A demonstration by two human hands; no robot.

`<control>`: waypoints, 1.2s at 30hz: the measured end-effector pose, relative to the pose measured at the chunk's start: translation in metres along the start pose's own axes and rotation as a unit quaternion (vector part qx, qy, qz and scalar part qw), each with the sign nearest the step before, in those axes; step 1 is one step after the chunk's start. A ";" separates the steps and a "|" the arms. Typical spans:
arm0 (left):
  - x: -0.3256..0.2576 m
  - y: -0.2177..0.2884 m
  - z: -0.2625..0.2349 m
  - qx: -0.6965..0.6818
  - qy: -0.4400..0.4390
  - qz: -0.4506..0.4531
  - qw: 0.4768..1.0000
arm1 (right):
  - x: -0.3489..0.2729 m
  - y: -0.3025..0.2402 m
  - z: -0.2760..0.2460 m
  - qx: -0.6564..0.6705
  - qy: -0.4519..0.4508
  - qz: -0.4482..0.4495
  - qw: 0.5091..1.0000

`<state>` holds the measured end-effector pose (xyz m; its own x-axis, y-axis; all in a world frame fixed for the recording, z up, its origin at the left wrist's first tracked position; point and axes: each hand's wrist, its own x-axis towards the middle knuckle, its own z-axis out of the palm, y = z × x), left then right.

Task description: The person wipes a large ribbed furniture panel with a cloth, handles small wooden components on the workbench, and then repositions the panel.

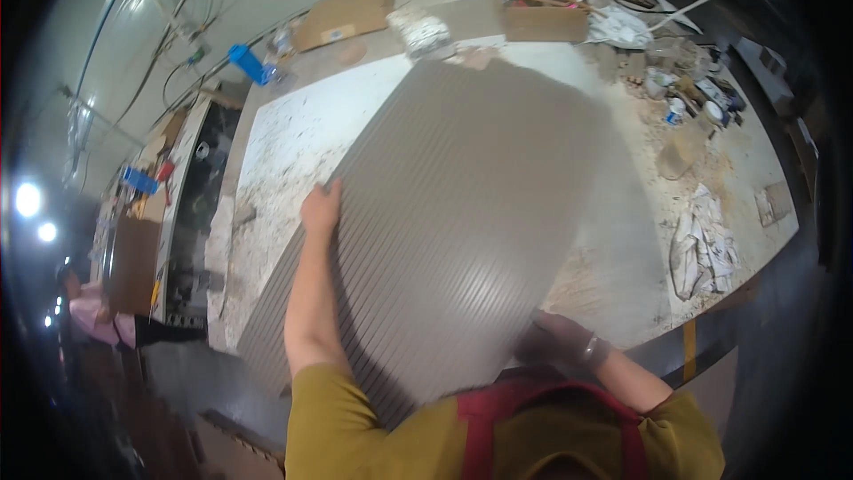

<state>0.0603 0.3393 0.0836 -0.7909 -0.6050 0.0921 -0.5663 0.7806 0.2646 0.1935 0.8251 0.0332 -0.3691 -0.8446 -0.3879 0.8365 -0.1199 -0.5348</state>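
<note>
A large grey-brown panel (462, 204) with fine parallel grooves is held tilted over the worktable, slanting across the view. My left hand (322, 206) grips its left edge, fingers wrapped over the rim. At the near right edge, my right hand (562, 338) holds the same panel; it looks dark, as if gloved, and its fingers are partly hidden and smeared. A bracelet (590, 348) sits on that wrist. Beneath the panel, the table's white surface (302, 116) is streaked with dark and brown marks.
A crumpled white cloth (704, 244) lies at the right. Behind it are jars and tools (702, 102). Along the back stand a cardboard box (546, 22), a wrapped white bundle (421, 31) and a blue bottle (247, 62). Another person (93, 311) is at far left.
</note>
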 end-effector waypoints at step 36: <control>-0.014 -0.050 -0.122 -0.241 -0.526 0.363 0.731 | 0.022 0.025 0.085 0.099 0.248 -0.020 0.964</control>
<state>0.1279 0.2891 0.1858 -0.7268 0.5940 -0.3450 0.0389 0.5370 0.8427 0.2411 0.7590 0.0751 -0.5095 -0.4904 -0.7071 0.8605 -0.2857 -0.4218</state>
